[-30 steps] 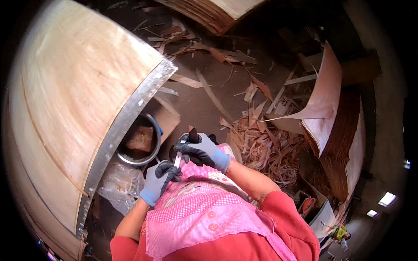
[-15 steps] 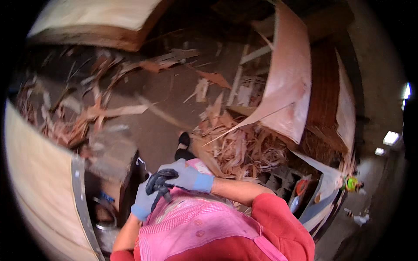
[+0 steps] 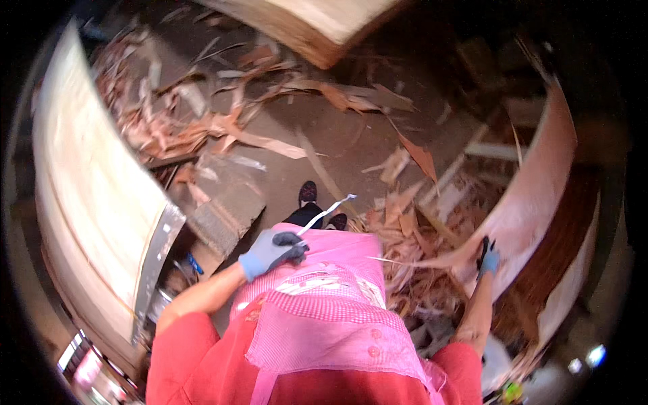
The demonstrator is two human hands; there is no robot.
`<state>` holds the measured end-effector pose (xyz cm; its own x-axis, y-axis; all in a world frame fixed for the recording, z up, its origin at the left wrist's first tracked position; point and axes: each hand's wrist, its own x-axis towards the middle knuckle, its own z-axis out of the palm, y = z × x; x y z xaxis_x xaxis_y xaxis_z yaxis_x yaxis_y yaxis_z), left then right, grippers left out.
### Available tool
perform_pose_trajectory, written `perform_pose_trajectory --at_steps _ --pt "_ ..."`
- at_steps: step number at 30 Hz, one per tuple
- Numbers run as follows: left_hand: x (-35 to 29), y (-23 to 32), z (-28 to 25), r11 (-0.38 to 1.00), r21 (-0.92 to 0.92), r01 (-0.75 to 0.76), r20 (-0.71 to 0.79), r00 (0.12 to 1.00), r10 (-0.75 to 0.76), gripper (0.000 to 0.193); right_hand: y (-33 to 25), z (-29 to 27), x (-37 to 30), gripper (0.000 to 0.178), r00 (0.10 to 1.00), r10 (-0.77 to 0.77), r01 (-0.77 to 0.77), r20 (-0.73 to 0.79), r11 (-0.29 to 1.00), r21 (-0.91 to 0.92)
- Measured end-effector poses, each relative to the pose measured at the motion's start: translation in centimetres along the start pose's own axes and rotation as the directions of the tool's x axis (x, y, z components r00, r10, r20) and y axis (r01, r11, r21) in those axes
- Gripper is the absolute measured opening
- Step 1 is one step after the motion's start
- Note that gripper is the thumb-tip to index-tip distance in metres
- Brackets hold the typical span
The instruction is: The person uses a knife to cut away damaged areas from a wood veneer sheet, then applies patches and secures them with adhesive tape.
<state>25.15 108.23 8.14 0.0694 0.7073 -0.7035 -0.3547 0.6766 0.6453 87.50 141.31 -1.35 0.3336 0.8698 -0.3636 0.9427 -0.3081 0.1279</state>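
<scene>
Over pink apron (image 3: 324,344) | left hand (image 3: 273,254) curled round white strip (image 3: 325,214) | right hand (image 3: 488,258) at veneer sheet (image 3: 530,219), grip unclear

The black-coated fingers of the grey-gloved left hand (image 3: 275,250) hide the near end of the thin white strip (image 3: 325,214). Blur at the gloved right hand (image 3: 487,256) leaves unclear whether its fingers grip the curved pinkish veneer sheet (image 3: 530,216). Far ahead of the left fingers, the view's upper edge cuts off the pale thick wood stack (image 3: 317,20); left of them, a narrow blue object (image 3: 195,264) is too small to identify.
</scene>
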Motion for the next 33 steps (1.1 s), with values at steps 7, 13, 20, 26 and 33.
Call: perform_pose_trajectory --at_steps 7,13,20,26,33 --pt "0.3 1.4 -4.2 0.957 -0.275 0.097 -0.116 0.984 -0.133 0.022 -2.0 1.6 2.1 0.079 0.976 0.179 -0.217 0.123 0.836 0.504" --pt "3.4 1.5 -5.0 0.908 -0.419 0.005 -0.272 0.953 -0.130 0.023 0.1 0.6 -0.1 0.061 0.993 0.056 -0.120 0.108 0.571 0.812" --pt "3.9 2.1 -5.6 0.914 -0.402 0.059 -0.439 0.864 -0.249 0.025 -9.0 1.3 1.0 0.057 0.999 0.002 -0.035 0.054 0.795 0.606" --pt "2.2 0.7 -6.3 0.863 -0.501 -0.059 -0.571 0.772 -0.279 0.022 -23.1 -0.2 5.0 0.056 0.973 -0.105 -0.092 0.206 0.645 0.758" --pt "5.7 4.0 -14.2 0.734 -0.620 -0.277 -0.581 0.791 -0.192 0.019 -42.6 -7.3 4.1 0.056 0.930 -0.290 -0.051 0.225 0.504 0.862"
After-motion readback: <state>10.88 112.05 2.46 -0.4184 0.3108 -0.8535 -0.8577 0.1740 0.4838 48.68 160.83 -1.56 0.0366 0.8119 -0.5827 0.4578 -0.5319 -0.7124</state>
